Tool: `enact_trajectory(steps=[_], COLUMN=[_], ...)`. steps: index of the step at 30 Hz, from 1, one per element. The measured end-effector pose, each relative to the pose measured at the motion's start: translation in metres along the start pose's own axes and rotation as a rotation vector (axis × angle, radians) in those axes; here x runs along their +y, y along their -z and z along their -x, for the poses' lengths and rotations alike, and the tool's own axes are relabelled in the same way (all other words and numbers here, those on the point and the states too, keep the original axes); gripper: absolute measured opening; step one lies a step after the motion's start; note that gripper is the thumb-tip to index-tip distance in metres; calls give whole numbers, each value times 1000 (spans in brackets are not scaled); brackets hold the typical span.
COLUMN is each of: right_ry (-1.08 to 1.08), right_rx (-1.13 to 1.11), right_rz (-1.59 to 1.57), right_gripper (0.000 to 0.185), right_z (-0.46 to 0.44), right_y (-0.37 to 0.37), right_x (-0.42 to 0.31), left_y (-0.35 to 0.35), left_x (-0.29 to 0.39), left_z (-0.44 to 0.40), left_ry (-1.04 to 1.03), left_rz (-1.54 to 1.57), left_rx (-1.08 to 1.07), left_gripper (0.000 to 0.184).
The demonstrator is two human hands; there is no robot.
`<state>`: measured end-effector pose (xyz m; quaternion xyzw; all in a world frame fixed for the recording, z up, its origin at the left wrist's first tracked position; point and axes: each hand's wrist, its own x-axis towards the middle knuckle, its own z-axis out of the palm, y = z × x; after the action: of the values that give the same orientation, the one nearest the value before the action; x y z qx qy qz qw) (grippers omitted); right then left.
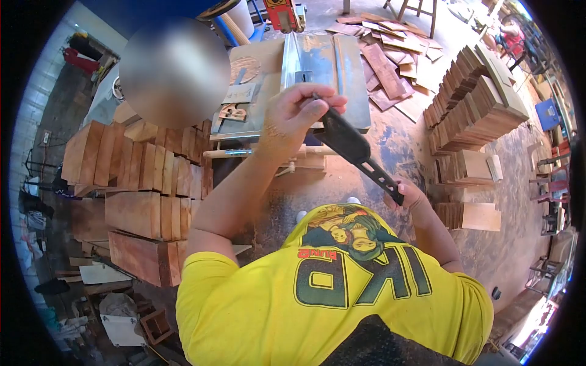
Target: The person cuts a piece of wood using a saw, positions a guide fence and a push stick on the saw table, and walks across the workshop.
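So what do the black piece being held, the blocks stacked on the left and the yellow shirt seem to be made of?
Black piece: perhaps moulded plastic or rubber, mostly matte; its neat slots suggest that, but metal isn't ruled out.
Blocks: wood, seemingly unvarnished, judging by dull faces and uneven brown tones.
Shirt: soft printed cloth, possibly cotton; it drapes and creases.

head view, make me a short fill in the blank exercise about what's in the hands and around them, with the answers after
1. The left hand grips one end of the black slotted tool; its other end is in the ____ hand.
2. The person's T-shirt is mainly ____ in colour.
3. To the right of the machine table, scattered wooden boards lie in a heap on the ____.

Missing words: right; yellow; floor
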<state>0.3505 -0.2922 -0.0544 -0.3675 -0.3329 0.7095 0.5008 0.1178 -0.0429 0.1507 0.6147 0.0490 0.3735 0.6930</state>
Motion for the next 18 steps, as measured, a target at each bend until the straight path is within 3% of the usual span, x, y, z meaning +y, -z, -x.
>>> enact_trajectory(steps=[2,4,7,10,15,18], right_ry=[-17,-103,-173,-266,-348,-391], right_rx=[24,14,41,36,-12,-70], right_rz=[4,16,43,34,198,314], right_gripper=[73,79,75,73,55,47], right_z=[3,6,8,12,3,-10], right_y=[4,12,15,24,36,40], right_x=[2,8,19,30,35,34], left_y=[11,22,28,36,47,64], left_x=[-6,-25,-51,-89,-132,-137], left_z=[10,30,62,93,132,140], left_ry=[182,223,347,322,415,438], left_rz=[10,55,274,384,360,286], left_rx=[15,51,291,464,745,705], left_gripper=[35,37,38,36,30,30])
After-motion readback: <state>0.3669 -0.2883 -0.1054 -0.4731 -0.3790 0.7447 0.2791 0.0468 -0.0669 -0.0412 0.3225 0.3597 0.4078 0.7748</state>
